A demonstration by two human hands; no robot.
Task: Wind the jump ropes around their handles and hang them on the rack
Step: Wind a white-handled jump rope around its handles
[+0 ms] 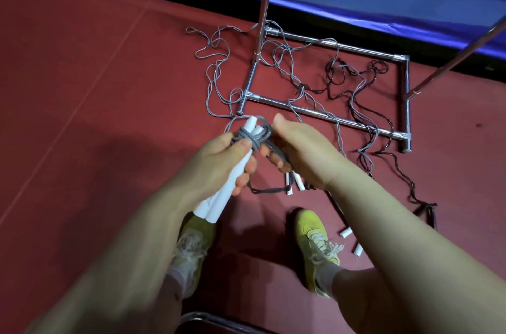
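my left hand [219, 161] grips both white handles [235, 177], thumb pinning the first grey rope [253, 136] turns near their tips. my right hand [295, 153] curls round the slack alongside. winding just begun; next, keep tension. rack [323, 114] beyond my fingers.

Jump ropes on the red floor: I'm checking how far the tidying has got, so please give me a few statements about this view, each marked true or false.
1. The left hand holds a pair of white handles together. True.
2. Grey rope is wound around the upper end of the held handles. True.
3. The right hand rests empty on the metal rack. False: it is handling the grey rope beside the handles.
4. No ropes remain on the floor. False: loose grey ropes and black ropes lie tangled over the rack's base.
5. The person wears yellow shoes. True.
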